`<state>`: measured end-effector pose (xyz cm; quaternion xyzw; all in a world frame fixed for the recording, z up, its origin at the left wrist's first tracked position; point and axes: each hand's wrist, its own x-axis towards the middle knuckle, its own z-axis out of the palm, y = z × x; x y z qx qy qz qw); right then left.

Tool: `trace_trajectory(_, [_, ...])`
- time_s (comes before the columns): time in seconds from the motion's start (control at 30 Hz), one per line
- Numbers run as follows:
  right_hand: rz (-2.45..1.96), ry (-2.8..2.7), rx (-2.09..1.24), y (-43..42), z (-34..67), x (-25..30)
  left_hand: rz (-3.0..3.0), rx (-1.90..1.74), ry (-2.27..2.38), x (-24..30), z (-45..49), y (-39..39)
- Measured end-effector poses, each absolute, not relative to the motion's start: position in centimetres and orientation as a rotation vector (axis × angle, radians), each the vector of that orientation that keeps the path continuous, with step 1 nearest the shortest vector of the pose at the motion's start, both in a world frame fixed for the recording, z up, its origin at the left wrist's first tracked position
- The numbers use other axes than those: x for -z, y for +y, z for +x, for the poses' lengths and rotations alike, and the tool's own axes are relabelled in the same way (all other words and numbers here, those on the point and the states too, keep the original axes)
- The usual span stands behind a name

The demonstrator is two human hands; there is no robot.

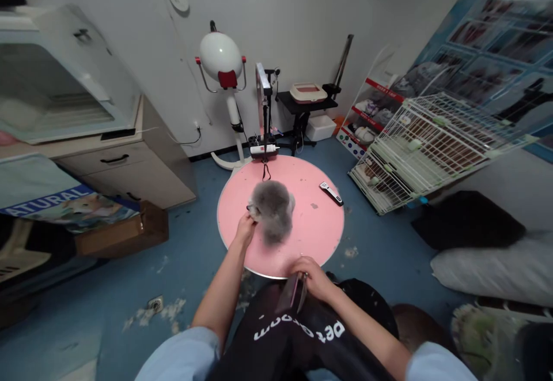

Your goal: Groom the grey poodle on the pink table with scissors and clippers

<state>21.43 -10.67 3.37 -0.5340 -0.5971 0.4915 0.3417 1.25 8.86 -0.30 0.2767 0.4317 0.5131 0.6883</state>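
A small fluffy grey dog stands on a round pink grooming table, tied by a short leash to the table's upright post. My left hand is closed on the dog's left side, near its head. My right hand rests at the table's near edge, closed on a thin comb-like tool that points down toward my black apron. A hair clipper lies on the table to the dog's right, apart from both hands.
A white stand dryer and a black side stand are behind the table. A wire cage leans at the right. A cabinet with a glass box stands at the left. Fur clumps litter the blue floor.
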Motion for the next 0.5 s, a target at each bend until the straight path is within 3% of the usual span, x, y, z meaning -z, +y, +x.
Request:
trace_trajectory(0.27, [-1.999,-1.909,-0.267,-1.7,27.3,-4.7,0.674,-1.195,1.026,-0.3,-0.3,10.7])
trace_trajectory(0.37, [-1.968,-2.244,-0.27,-1.1,27.2,-4.2,0.712,-1.197,1.046,-0.6,-0.2,9.2])
trace_trajectory(0.5, [-1.777,-2.485,-0.491,-7.3,29.3,-1.1,0.717,-1.232,1.029,-0.9,1.1,6.0])
